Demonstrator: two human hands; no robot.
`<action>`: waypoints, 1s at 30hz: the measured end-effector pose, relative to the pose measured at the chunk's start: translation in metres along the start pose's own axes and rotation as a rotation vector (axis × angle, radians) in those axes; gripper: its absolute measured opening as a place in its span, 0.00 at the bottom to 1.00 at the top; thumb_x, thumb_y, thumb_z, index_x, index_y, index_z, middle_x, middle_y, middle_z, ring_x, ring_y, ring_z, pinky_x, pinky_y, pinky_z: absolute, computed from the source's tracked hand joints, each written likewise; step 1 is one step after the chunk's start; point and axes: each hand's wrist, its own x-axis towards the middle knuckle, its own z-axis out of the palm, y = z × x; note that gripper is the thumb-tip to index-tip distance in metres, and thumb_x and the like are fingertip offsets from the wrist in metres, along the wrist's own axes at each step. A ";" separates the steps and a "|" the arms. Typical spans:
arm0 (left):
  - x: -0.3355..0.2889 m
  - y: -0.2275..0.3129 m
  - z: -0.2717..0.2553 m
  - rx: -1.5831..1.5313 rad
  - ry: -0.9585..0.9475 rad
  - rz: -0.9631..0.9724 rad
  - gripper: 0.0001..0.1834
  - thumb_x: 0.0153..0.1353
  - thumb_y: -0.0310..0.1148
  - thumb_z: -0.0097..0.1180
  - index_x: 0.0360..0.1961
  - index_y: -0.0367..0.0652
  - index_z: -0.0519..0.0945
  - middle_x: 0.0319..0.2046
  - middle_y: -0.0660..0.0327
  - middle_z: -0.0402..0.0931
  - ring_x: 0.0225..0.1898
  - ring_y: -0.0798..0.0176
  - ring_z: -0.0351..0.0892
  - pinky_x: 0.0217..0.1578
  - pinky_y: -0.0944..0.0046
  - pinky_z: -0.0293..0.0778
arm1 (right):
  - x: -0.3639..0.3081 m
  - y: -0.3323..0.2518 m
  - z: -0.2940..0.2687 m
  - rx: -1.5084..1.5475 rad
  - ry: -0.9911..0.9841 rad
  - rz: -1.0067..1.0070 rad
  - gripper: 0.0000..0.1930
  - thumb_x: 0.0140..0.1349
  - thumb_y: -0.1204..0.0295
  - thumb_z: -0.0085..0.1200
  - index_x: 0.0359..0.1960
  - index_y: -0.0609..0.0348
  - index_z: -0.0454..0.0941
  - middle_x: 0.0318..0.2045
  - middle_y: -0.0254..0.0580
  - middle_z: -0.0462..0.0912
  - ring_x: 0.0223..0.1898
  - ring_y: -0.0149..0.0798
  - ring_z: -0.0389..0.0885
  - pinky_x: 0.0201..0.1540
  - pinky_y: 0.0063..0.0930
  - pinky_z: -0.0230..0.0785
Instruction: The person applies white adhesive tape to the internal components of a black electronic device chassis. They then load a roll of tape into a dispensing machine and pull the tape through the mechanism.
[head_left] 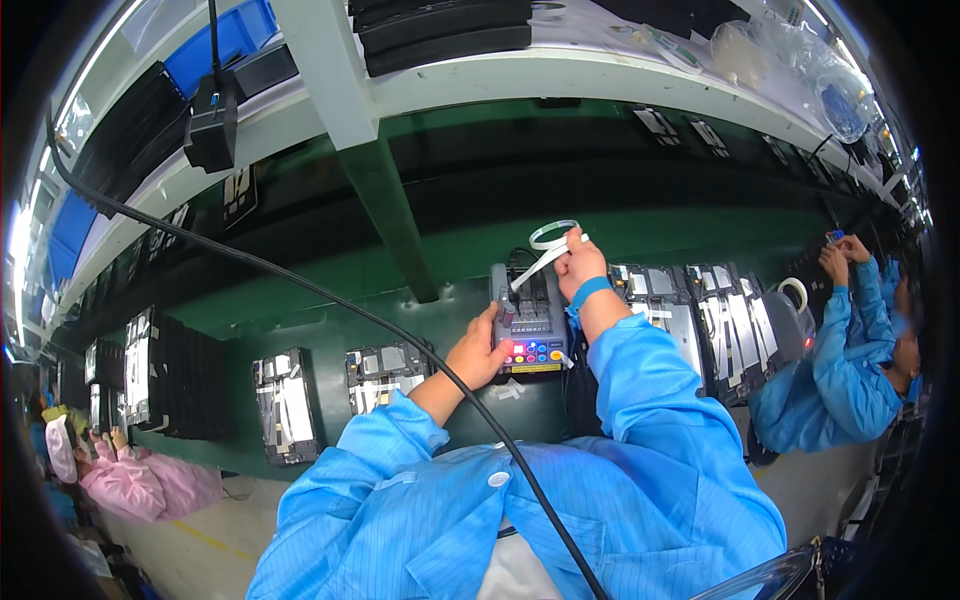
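Note:
A grey tape dispenser with lit coloured buttons stands on the green bench in front of me. Against its left side rests my left hand, thumb near the button panel and fingers curled along the housing. My right hand is raised over the machine's right rear, closed on a strip of white tape. The strip slants down toward the top of the dispenser, and a looped part of the tape shows beyond my fingers. A blue band circles my right wrist.
Phone-like units stand in stacks at left, near left and right. A black cable hangs across the view. Above the bench runs a white shelf edge. Co-workers sit at right and far left.

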 end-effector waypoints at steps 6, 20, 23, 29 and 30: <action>0.002 -0.004 -0.004 -0.035 -0.033 0.067 0.39 0.61 0.44 0.51 0.64 0.32 0.51 0.58 0.36 0.59 0.60 0.40 0.62 0.59 0.55 0.60 | -0.039 -0.024 0.029 0.112 -0.268 0.133 0.11 0.67 0.63 0.48 0.30 0.56 0.71 0.21 0.28 0.67 0.19 0.23 0.61 0.19 0.19 0.54; -0.020 0.058 -0.035 -0.081 0.309 0.078 0.28 0.52 0.32 0.57 0.54 0.33 0.68 0.44 0.46 0.72 0.44 0.47 0.74 0.47 0.54 0.70 | -0.159 -0.162 0.056 -0.076 -0.382 -0.496 0.07 0.65 0.70 0.50 0.37 0.61 0.75 0.23 0.34 0.76 0.21 0.25 0.73 0.22 0.19 0.69; -0.033 0.106 -0.069 0.088 0.523 0.595 0.23 0.47 0.30 0.58 0.47 0.35 0.72 0.41 0.48 0.72 0.41 0.45 0.71 0.46 0.51 0.67 | -0.171 -0.136 0.055 -0.187 -0.394 -0.337 0.07 0.64 0.69 0.51 0.36 0.59 0.76 0.26 0.34 0.79 0.20 0.24 0.73 0.21 0.17 0.67; -0.028 0.159 -0.092 0.156 0.549 0.824 0.32 0.61 0.54 0.48 0.53 0.34 0.68 0.46 0.46 0.71 0.46 0.42 0.71 0.50 0.49 0.66 | -0.217 -0.106 0.066 -0.385 -0.590 -0.063 0.09 0.63 0.67 0.53 0.38 0.60 0.77 0.30 0.34 0.81 0.27 0.23 0.76 0.30 0.17 0.68; -0.031 0.156 -0.092 0.145 0.516 0.798 0.33 0.60 0.56 0.48 0.52 0.34 0.68 0.46 0.47 0.72 0.46 0.42 0.72 0.49 0.48 0.66 | -0.225 -0.104 0.068 -0.356 -0.646 -0.003 0.10 0.63 0.66 0.53 0.39 0.60 0.77 0.32 0.35 0.81 0.29 0.25 0.77 0.32 0.18 0.70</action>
